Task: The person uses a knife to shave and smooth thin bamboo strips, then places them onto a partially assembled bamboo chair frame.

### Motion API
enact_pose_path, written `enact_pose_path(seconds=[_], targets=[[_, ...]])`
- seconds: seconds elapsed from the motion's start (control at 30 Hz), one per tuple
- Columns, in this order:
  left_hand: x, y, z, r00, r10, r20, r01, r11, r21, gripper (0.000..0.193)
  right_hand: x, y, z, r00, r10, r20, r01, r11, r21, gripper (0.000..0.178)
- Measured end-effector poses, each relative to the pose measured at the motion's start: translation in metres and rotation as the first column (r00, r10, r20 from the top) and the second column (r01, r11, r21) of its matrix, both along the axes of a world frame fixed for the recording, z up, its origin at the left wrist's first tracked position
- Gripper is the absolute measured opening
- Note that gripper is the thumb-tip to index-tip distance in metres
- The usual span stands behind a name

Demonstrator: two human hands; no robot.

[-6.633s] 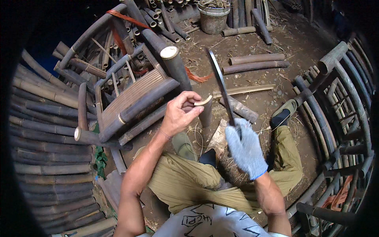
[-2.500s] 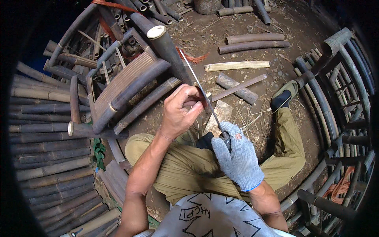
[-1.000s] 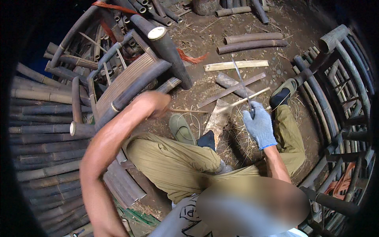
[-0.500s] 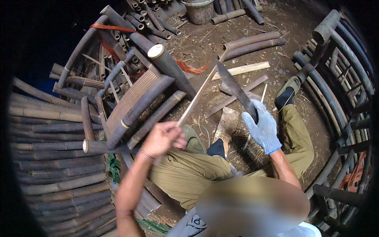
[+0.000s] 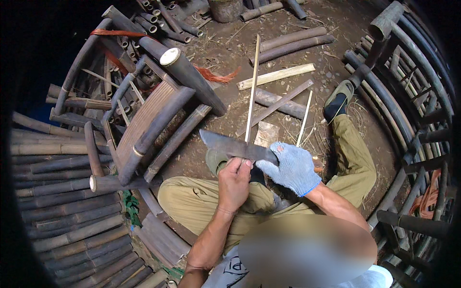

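Observation:
My bare left hand (image 5: 234, 185) is closed on the near end of a long, thin bamboo strip (image 5: 253, 86), which points away from me over the ground. My right hand (image 5: 293, 169), in a pale grey-blue knitted glove, grips a broad, dark-bladed machete (image 5: 222, 143). The blade lies nearly level, its tip to the left, crossing the strip just beyond my left fingertips. The glove hides the machete's handle. Both hands are close together above my crossed legs, and the strip's lowest end is covered by my fingers and the blade.
A bamboo chair frame (image 5: 156, 120) stands at left, beside a stack of dark bamboo poles (image 5: 72, 192). Split bamboo pieces (image 5: 276, 77) and poles (image 5: 297, 38) lie on the dirt floor ahead. Another bamboo frame (image 5: 418, 86) curves along the right. A bucket (image 5: 225, 9) stands at the far edge.
My left hand has moved right, swinging the strip nearly straight ahead. The machete has turned from pointing up and left to lying across the strip, and my right hand has shifted slightly left.

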State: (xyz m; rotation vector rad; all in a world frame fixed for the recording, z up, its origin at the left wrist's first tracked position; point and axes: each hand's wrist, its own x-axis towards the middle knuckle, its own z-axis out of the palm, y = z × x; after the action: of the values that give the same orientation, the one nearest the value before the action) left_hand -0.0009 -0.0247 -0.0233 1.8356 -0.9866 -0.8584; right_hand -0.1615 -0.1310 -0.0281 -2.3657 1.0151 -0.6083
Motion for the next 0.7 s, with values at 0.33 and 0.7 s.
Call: enact_pose_path(seconds=[0.33,0.7], targets=[[-0.011,0.077,0.010,0.986,0.007,-0.167,0.008,0.996,0.086,0.032,0.003,-0.060,-0.005,0.978,-0.144,-0.150,0.137,0.989,-0.052,0.048],[0.007,0.136,0.025,0.857,0.170,-0.487,-0.049,0.966,0.252,0.032,-0.027,-0.139,-0.004,0.957,-0.289,0.002,0.289,0.956,0.056,0.056]])
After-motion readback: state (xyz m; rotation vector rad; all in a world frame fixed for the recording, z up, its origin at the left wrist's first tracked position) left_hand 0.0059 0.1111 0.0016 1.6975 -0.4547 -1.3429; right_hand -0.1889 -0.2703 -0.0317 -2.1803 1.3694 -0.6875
